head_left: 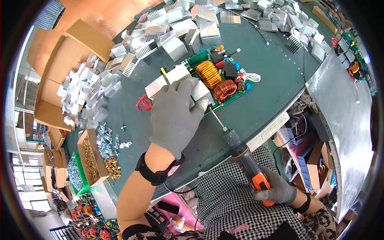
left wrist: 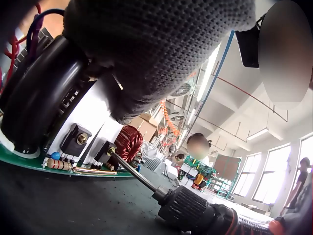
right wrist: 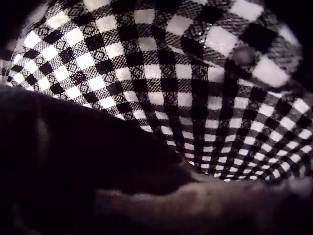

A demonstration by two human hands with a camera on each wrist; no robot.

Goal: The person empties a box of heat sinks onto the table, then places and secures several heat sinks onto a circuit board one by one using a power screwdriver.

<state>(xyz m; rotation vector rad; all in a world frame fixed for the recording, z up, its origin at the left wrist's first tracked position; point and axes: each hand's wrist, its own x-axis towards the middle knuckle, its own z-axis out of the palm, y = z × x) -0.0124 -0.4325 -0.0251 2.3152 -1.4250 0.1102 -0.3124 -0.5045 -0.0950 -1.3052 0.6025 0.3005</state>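
Observation:
My gloved left hand (head_left: pixel 176 116) grips a silver heat sink (head_left: pixel 201 93) on a green circuit board (head_left: pixel 242 94), fingers over its top and thumb at its near side. Copper coils, an orange one (head_left: pixel 209 74) and a reddish one (head_left: pixel 225 90), stand on the board. In my gloved right hand (head_left: pixel 278 189) is a black-and-orange power screwdriver (head_left: pixel 249 166), slanting up toward the board. The left wrist view shows its bit (left wrist: pixel 139 176) meeting a screw (left wrist: pixel 111 151) on a black component against the heat sink. Dark cloth and checked fabric (right wrist: pixel 186 98) fill the right wrist view.
Loose heat sinks (head_left: pixel 172 44) are heaped along the table's far side, with more by a cardboard box (head_left: pixel 50 86) at left. Small metal parts (head_left: pixel 105 141) lie near a box of brass-coloured pieces (head_left: pixel 91 160). A red wire loop (head_left: pixel 144 103) lies left of the board.

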